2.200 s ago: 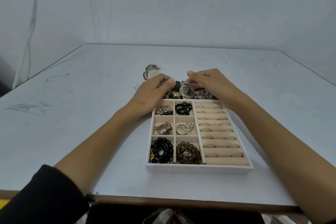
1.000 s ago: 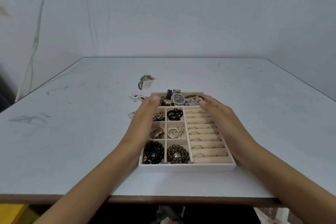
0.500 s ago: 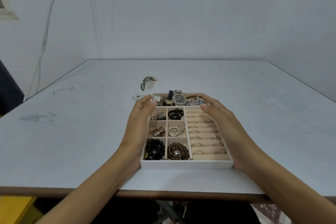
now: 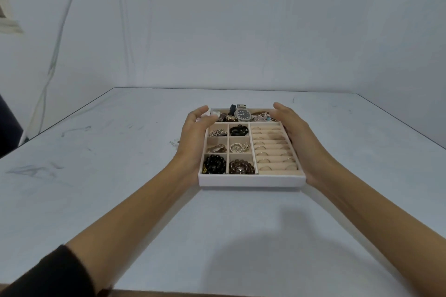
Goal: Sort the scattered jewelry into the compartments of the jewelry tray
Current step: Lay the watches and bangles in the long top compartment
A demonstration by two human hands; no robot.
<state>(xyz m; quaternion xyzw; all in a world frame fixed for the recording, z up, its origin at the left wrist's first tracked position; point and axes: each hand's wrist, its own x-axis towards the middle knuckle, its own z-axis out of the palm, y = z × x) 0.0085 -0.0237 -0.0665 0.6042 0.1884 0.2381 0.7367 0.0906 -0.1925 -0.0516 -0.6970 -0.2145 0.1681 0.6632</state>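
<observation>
Nearest, a dark sleeve [image 4: 48, 272] covers the left forearm over the counter [image 4: 120, 188]. The tray [image 4: 251, 181] is held between both hands; I cannot tell whether it touches the counter. The left grip [image 4: 193, 142] clasps the left wall, thumb over the far rim. The right grip [image 4: 299, 142] clasps the right wall, thumb on the rim.

Near compartments hold black beads [image 4: 214, 164] and brown beads [image 4: 241, 167]. Rings [image 4: 275, 149] sit in the padded rows at right. A black chain [image 4: 238, 130] lies further back. A watch [image 4: 243, 114] is in the far long compartment. A small loose piece [image 4: 174, 143] lies on the counter just left of the left grip.
</observation>
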